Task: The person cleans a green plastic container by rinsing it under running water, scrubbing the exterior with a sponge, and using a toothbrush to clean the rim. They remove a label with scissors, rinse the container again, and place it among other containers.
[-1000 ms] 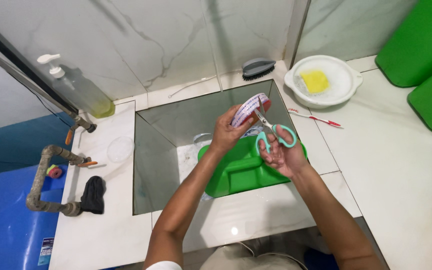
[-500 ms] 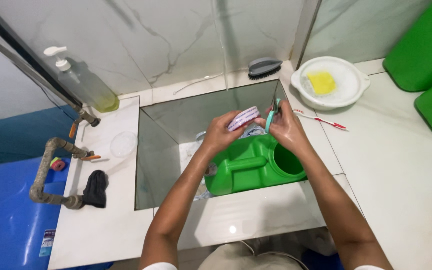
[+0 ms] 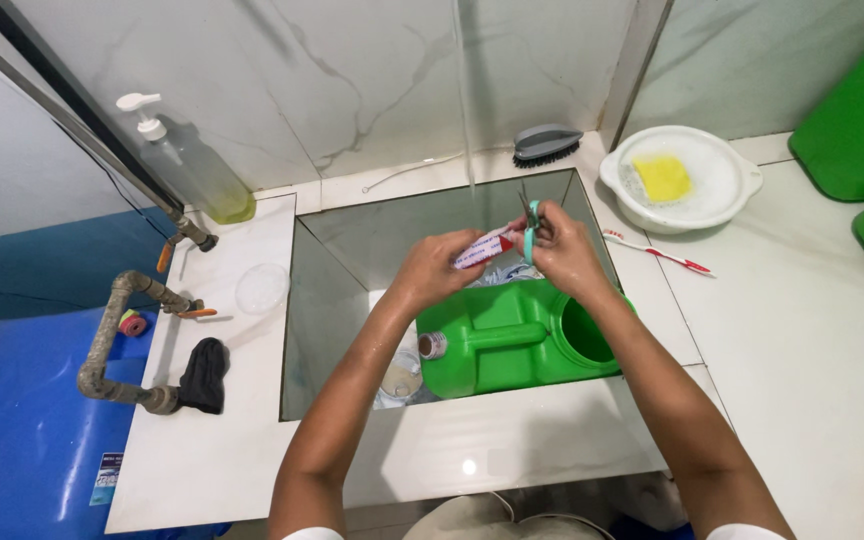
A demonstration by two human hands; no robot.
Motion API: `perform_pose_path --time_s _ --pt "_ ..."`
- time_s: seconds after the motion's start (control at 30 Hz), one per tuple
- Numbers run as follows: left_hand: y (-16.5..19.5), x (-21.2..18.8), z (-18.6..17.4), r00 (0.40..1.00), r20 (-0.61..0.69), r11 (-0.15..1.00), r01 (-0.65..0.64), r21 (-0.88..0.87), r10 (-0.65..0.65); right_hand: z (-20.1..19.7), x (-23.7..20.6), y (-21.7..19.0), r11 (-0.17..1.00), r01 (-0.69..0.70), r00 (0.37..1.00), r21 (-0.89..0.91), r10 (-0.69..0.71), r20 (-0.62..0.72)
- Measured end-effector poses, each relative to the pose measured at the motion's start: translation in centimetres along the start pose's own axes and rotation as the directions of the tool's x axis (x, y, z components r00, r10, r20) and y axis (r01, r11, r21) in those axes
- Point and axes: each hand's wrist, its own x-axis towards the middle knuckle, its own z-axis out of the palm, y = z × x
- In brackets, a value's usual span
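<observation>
My left hand [image 3: 434, 268] pinches a small white and red sachet [image 3: 484, 247] above the sink. My right hand [image 3: 564, 252] grips teal-handled scissors [image 3: 531, 222], blades pointing up and set against the sachet's right end. Both hands hover over a green plastic jerrycan [image 3: 507, 340] lying on its side in the sink [image 3: 352, 240], its wide cut opening facing right and a small neck at its left.
A white basin [image 3: 714, 190] with a yellow sponge and foam stands at the back right, a toothbrush [image 3: 659, 252] in front of it. Also around: a scrub brush [image 3: 546, 143], a pump bottle [image 3: 187, 163], a tap pipe [image 3: 122, 340], a black cloth [image 3: 202, 374], green panels [image 3: 857, 110].
The hands have risen slightly and come closer together. The scissors have turned from lying flat with handles showing to upright at the sachet's end.
</observation>
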Motion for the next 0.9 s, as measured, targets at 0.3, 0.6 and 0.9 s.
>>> perform_pose_path --time_s 0.3,0.6,0.9 --pt "-1.0 -0.1 0.2 0.997 -0.044 0.998 0.061 -0.006 -0.061 3.2 1.8 -1.2 0.961 0.075 0.989 -0.268 -0.106 -0.103" --pt "-6.1 -0.7 -1.7 0.986 -0.066 0.978 0.139 -0.156 -0.150 7.4 6.1 1.5 0.979 0.108 0.984 -0.171 -0.129 -0.120" --pt "-10.9 -2.8 -1.1 0.941 -0.245 0.706 -0.010 -0.708 -0.233 -0.2 11.4 12.3 0.891 -0.151 0.882 -0.429 -0.075 -0.465"
